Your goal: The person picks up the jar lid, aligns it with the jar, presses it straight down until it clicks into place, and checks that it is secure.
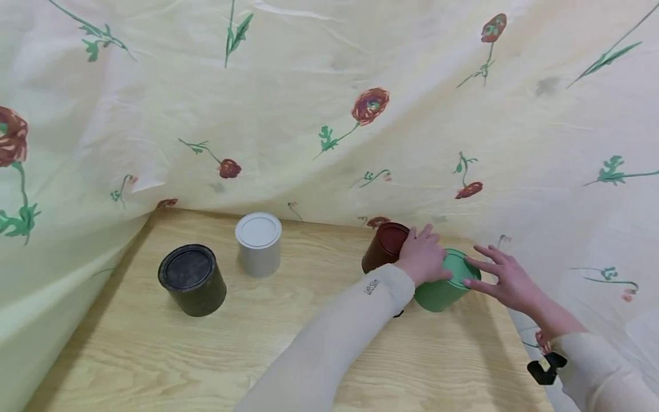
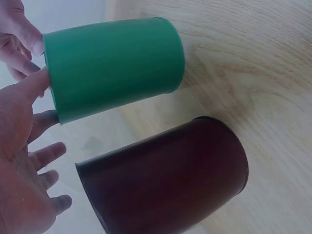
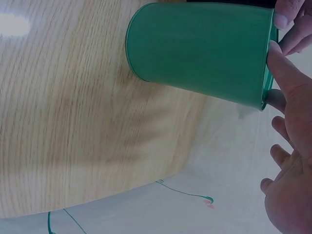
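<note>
A green can (image 1: 441, 293) stands on the wooden table at the right, its lid facing up. My left hand (image 1: 423, 257) reaches over its left side, thumb and forefinger on the rim. The other left fingers (image 2: 48, 155) stick out past it, beside a dark red-brown can (image 1: 378, 252). From the right, my right hand (image 1: 515, 286) grips the same rim between thumb and forefinger, with its remaining fingers (image 3: 280, 155) spread. Both thumbs sit close together at the near edge. The left hand and forearm partly hide both cans in the head view.
On the left half of the wooden table (image 1: 288, 337) stand a black can (image 1: 193, 283) and a white can (image 1: 259, 246), both upright. A flowered cloth (image 1: 288, 97) hangs behind the table and down both sides. The table's right edge runs close to the green can.
</note>
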